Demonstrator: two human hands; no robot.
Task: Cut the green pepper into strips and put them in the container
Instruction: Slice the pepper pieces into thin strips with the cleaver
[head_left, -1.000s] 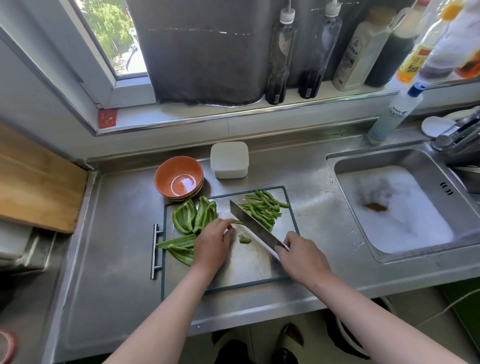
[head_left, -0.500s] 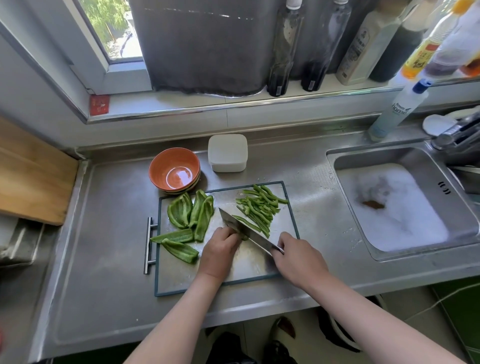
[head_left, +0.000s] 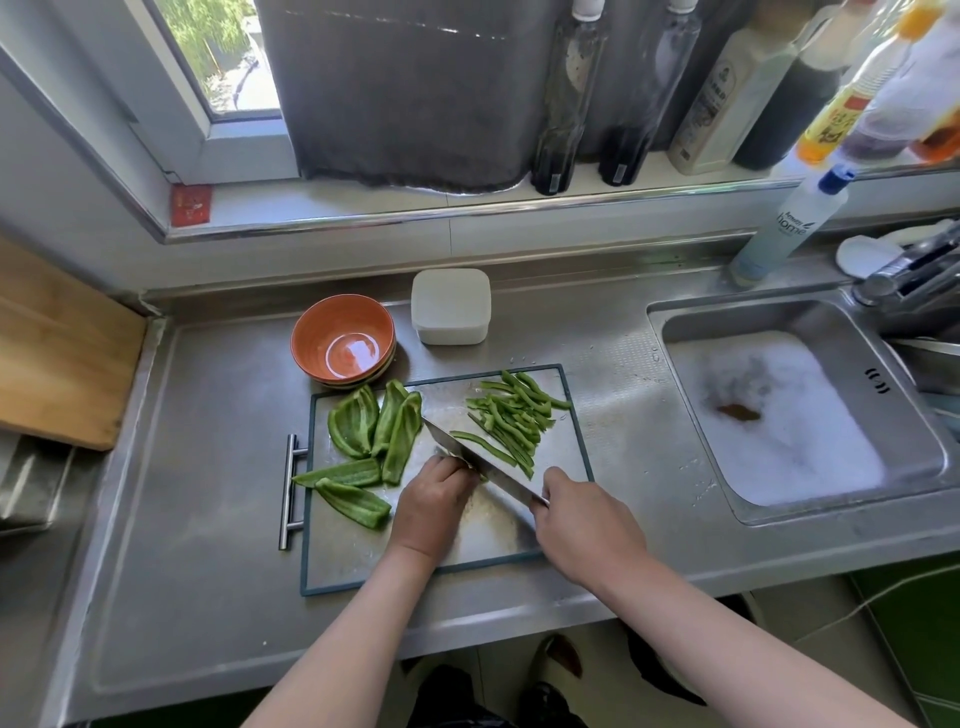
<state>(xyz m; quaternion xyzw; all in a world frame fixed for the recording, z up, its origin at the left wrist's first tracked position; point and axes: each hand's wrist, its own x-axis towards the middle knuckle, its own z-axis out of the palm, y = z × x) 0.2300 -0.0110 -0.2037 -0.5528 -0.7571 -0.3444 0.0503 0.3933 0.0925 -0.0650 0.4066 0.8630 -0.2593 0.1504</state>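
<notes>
- On the cutting board (head_left: 337, 561) slicing is under way: uncut pepper pieces (head_left: 358, 421) lie at ten o'clock, cut strips (head_left: 511, 421) at two.
- The right hand (head_left: 582, 525) wraps the knife (head_left: 467, 457) handle; the left hand (head_left: 431, 509) curls beside the blade, and what it pins is hidden.
- Next, I judge: feed another piece under the blade.

Several broad, glossy green pepper pieces (head_left: 374, 441) lie flat on the left of my steel cutting board (head_left: 363, 561). A loose heap of thin green pepper strips (head_left: 511, 421) lies at its far right. The square white plastic container (head_left: 451, 306) stands closed just beyond the board.
</notes>
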